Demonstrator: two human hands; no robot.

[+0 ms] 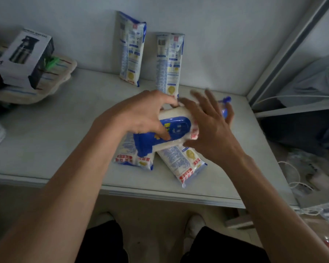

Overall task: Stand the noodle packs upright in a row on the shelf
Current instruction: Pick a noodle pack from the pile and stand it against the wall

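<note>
left hand grips blue-labelled noodle pack, writing unreadable.

A storeroom, by its look: bare metal shelf, boxed bottle, loose cables on the floor.

Dim light — a pale wall behind the white shelf, a grey metal upright, perhaps racking, at right.

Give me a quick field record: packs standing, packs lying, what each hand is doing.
standing: two packs, left one and right one, upright against the back wall
lying: two packs on the shelf, one left, one right
left hand: grip closed on a fifth pack, lifted above the lying ones
right hand: open, fingers spread at that pack's end
</note>
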